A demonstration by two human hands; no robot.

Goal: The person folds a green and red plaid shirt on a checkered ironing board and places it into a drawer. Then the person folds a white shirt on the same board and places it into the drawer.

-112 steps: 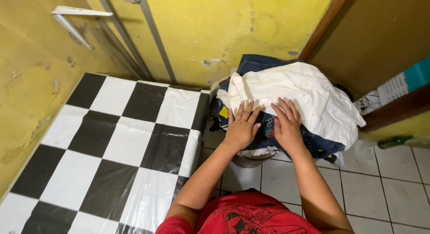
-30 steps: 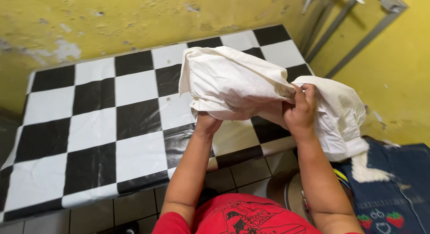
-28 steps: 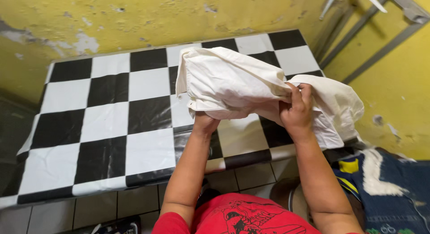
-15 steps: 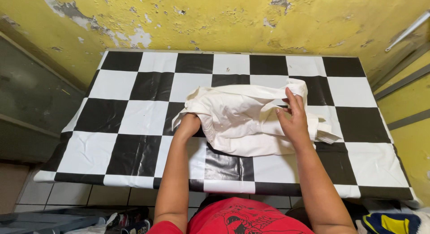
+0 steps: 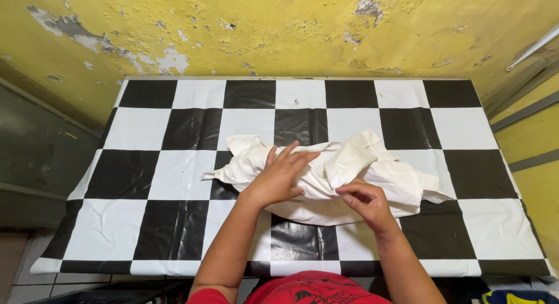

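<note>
White cloth (image 5: 349, 176), a crumpled cream garment, lies bunched across the middle of the table (image 5: 174, 176), with both hands on it. Left hand (image 5: 279, 179) rests flat on the left half of the cloth, fingers spread wide and pointing up and to the right, gripping nothing. Right hand (image 5: 364, 200) sits at the near edge of the cloth, fingers curled in and pinching a fold between thumb and fingertips. Table carries a glossy black-and-white checked cover, slightly creased, its near edge overhanging. Behind the table stands a yellow wall (image 5: 262, 30) with peeling, flaking paint. Red shirt (image 5: 317, 289) of the person shows at the bottom edge
</note>
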